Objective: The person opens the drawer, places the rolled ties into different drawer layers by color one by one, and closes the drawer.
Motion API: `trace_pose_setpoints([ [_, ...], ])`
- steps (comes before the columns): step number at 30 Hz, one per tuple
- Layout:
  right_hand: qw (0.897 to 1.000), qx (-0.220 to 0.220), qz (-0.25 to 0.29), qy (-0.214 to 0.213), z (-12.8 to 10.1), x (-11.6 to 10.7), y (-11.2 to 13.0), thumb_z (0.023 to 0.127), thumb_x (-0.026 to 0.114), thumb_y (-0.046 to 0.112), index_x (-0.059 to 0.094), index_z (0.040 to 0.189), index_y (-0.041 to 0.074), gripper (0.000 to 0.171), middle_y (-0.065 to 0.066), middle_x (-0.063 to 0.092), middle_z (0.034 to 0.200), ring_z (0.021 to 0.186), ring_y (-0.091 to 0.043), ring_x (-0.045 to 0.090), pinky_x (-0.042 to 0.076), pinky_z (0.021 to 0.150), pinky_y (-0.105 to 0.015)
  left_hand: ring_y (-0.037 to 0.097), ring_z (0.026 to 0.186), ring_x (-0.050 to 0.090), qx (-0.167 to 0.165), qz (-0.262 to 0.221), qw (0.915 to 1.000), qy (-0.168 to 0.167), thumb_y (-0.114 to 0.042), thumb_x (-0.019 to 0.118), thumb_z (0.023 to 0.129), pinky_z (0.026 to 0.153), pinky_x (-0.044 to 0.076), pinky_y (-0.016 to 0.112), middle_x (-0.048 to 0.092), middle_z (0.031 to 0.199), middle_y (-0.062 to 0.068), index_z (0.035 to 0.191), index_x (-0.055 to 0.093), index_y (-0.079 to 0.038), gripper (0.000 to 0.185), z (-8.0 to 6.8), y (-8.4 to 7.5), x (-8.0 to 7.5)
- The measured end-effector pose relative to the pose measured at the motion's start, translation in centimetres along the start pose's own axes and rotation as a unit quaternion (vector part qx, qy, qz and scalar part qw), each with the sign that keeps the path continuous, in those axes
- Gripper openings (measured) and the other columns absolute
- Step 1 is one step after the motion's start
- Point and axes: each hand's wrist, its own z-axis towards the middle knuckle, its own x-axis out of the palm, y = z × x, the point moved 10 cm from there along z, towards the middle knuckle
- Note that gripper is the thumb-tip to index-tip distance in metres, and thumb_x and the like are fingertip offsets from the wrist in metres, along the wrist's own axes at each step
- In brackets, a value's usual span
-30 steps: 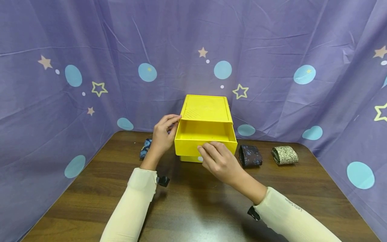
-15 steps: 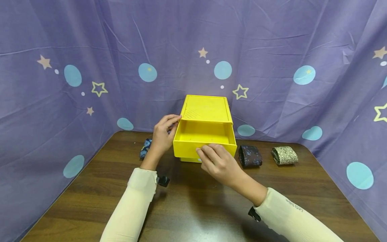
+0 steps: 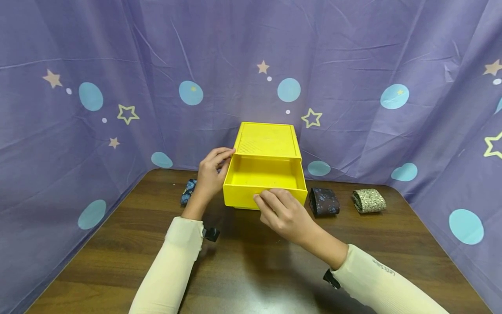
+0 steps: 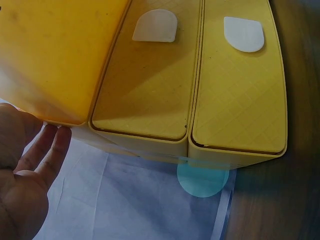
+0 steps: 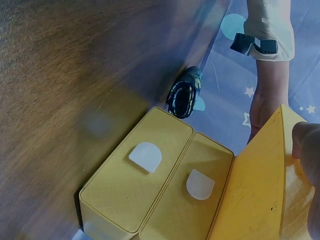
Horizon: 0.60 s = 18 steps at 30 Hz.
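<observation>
One open top drawer (image 3: 244, 195), frame centre | right hand (image 3: 283, 213), lower centre: pinching its front | left hand (image 3: 211, 174), centre-left: fingers extended, touching yellow three-drawer cabinet (image 3: 268, 139)

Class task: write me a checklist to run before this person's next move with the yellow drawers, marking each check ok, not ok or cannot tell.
1. Top drawer pulled out: ok, its inside shows from above.
2. Middle drawer and bottom drawer closed: ok, both fronts sit in their frames.
3. Left hand at the cabinet: ok, fingertips touch it near its upper front corner.
4. Right hand free to pick something up: not ok, it holds the top drawer's front.
5. Firmness of that hold: cannot tell.
6. Dark patterned cloth outside the drawer: ok, it lies on the table.
</observation>
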Motion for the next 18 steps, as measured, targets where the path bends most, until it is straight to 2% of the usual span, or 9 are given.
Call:
trace_pose_setpoints([
  [18, 1.000, -0.020, 0.007, -0.004, 0.19, -0.72, 1.07, 0.096, 0.058, 0.010, 0.071, 0.116, -0.005, 0.028, -0.017, 0.067, 0.104, 0.090, -0.029, 0.063, 0.058, 0.080, -0.034, 0.032, 0.103, 0.069, 0.003, -0.002, 1.0000, -0.002, 0.005, 0.064, 0.098, 0.080, 0.064, 0.041, 0.067, 0.120, 0.018, 0.124, 0.073, 0.000, 0.029, -0.03, 0.19, -0.04],
])
